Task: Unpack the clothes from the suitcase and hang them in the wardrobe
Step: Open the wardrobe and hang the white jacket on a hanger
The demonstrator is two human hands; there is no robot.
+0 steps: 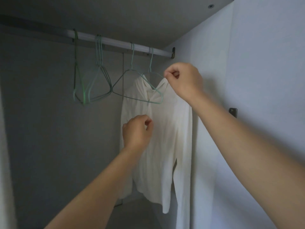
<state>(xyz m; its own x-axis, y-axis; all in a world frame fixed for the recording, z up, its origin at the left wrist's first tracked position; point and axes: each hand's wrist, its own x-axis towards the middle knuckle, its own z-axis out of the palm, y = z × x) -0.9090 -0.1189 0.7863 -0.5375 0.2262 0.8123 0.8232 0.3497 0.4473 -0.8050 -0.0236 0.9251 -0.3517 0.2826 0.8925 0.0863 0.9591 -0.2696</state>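
Fingers (171, 73) of right hand (183, 81) pinching white shirt (165, 138) at its hanger (150, 64), left hand (137, 131) curled against shirt, grip unclear

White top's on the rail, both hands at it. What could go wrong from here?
1. The white top looks only loosely draped on its hanger. If the right hand, which pinches the top's shoulder, lets go too soon, that side may slip off.
2. The neighbouring empty hanger crosses in front of the top, so its wire may snag the fabric.
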